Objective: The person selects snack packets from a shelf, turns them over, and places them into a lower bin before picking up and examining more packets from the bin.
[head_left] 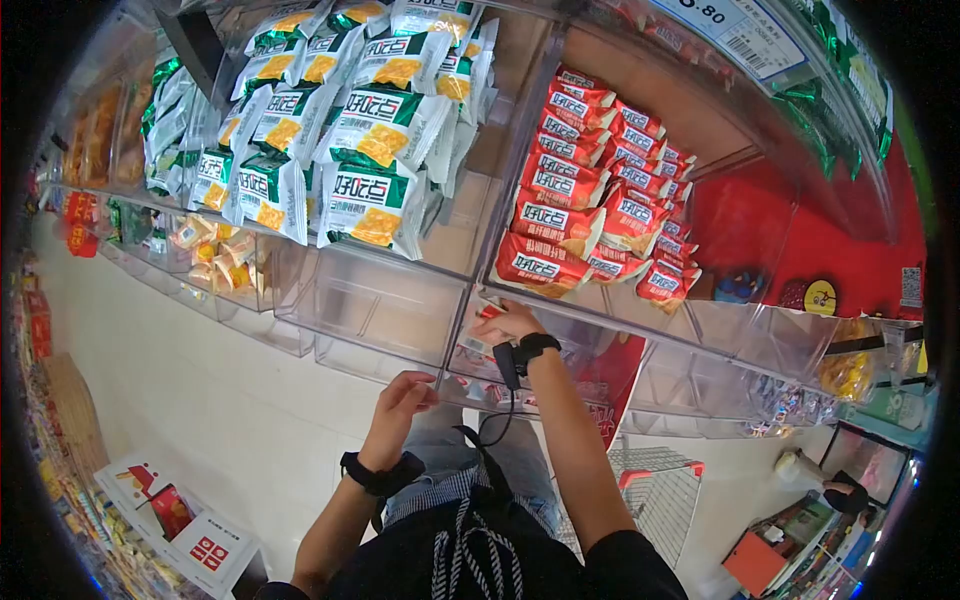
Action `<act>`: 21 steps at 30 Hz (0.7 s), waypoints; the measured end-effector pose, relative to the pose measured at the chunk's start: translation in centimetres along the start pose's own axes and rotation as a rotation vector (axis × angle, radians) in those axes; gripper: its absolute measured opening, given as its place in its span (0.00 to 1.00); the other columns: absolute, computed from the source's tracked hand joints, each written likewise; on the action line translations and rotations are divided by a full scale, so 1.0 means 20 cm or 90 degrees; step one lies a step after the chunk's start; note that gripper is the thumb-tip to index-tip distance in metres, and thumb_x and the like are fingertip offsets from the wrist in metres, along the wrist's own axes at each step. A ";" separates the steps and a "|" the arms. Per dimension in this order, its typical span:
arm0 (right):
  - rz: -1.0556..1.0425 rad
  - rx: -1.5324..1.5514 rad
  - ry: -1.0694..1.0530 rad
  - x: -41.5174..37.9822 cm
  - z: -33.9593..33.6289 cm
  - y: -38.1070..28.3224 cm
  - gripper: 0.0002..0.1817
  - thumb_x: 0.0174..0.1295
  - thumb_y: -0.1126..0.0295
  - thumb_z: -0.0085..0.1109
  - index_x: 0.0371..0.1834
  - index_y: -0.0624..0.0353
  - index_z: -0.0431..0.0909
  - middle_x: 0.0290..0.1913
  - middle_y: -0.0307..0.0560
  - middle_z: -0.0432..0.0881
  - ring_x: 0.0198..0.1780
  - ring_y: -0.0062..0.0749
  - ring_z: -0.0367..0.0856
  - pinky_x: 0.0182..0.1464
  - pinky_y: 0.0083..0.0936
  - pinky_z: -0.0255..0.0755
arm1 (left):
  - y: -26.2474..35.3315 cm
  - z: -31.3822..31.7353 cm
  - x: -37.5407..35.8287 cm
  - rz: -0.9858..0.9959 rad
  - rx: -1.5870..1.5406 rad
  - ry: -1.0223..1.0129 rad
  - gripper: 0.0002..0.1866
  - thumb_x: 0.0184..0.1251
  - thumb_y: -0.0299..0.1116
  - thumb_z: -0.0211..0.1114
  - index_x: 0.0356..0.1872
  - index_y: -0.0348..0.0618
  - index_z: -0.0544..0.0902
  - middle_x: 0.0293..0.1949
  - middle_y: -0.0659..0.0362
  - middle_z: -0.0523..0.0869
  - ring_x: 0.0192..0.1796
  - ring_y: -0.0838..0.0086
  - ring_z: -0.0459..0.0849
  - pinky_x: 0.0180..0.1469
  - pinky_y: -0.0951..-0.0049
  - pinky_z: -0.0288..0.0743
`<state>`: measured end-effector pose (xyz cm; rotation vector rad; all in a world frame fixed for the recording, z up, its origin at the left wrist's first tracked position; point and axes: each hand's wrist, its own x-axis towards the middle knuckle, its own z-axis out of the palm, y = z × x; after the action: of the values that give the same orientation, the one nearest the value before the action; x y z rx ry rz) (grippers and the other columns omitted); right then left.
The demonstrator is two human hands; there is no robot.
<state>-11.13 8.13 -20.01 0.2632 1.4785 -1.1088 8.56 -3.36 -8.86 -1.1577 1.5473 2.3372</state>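
My right hand (512, 324) reaches over a clear plastic bin below the red packets, its fingers closed on a small red-and-white snack packet (490, 309), mostly covered by the hand. My left hand (402, 398) hangs just in front of the clear bin's edge, fingers loosely bent and apart, with nothing seen in it. Above my right hand, red biscuit packets (545, 260) stand in rows in a clear compartment. Green-and-white biscuit packets (370, 205) are piled in the compartment to the left. Both wrists wear black bands.
Clear divider walls (515, 160) separate the compartments. A shopping cart (650, 490) stands behind my right arm. A price label (735, 35) is at the upper right. At the lower left is a white display box (185, 535). A person (845, 497) is far right.
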 end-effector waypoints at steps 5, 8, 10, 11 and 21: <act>-0.033 0.027 -0.046 -0.11 -0.06 -0.01 0.34 0.35 0.76 0.66 0.51 0.63 0.64 0.41 0.42 0.73 0.39 0.24 0.73 0.40 0.17 0.67 | -0.04 0.05 0.06 -0.014 -0.035 -0.035 0.11 0.61 0.32 0.52 0.43 0.40 0.73 0.33 0.58 0.79 0.39 0.75 0.77 0.45 0.75 0.68; -0.110 0.034 -0.089 -0.09 -0.12 0.11 0.37 0.40 0.76 0.64 0.57 0.61 0.57 0.46 0.43 0.72 0.46 0.26 0.72 0.45 0.21 0.69 | -0.13 0.14 0.18 0.067 0.002 -0.040 0.14 0.57 0.28 0.56 0.45 0.39 0.71 0.39 0.56 0.76 0.42 0.74 0.75 0.45 0.75 0.69; -0.128 0.115 -0.102 -0.18 -0.11 0.13 0.36 0.39 0.75 0.66 0.55 0.61 0.59 0.46 0.43 0.72 0.46 0.26 0.72 0.46 0.21 0.68 | -0.18 0.21 0.25 0.148 0.061 -0.015 0.16 0.55 0.27 0.59 0.46 0.39 0.70 0.42 0.55 0.74 0.44 0.73 0.74 0.45 0.74 0.70; -0.145 0.196 -0.115 -0.21 -0.12 0.15 0.35 0.39 0.74 0.67 0.54 0.62 0.61 0.45 0.42 0.72 0.46 0.26 0.71 0.46 0.21 0.66 | -0.19 0.24 0.29 0.188 0.178 0.033 0.20 0.51 0.29 0.63 0.45 0.38 0.70 0.44 0.54 0.72 0.43 0.71 0.73 0.43 0.73 0.70; -0.174 0.359 -0.182 -0.35 -0.08 0.19 0.24 0.60 0.65 0.48 0.58 0.61 0.56 0.53 0.48 0.68 0.51 0.32 0.71 0.51 0.29 0.67 | -0.09 0.28 0.31 0.255 0.323 -0.026 0.24 0.39 0.26 0.68 0.42 0.39 0.70 0.42 0.53 0.74 0.42 0.63 0.76 0.41 0.70 0.71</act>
<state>-7.65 14.13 -16.05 0.2815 0.9432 -1.7041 2.15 0.25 -13.07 -0.7264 2.3439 1.9429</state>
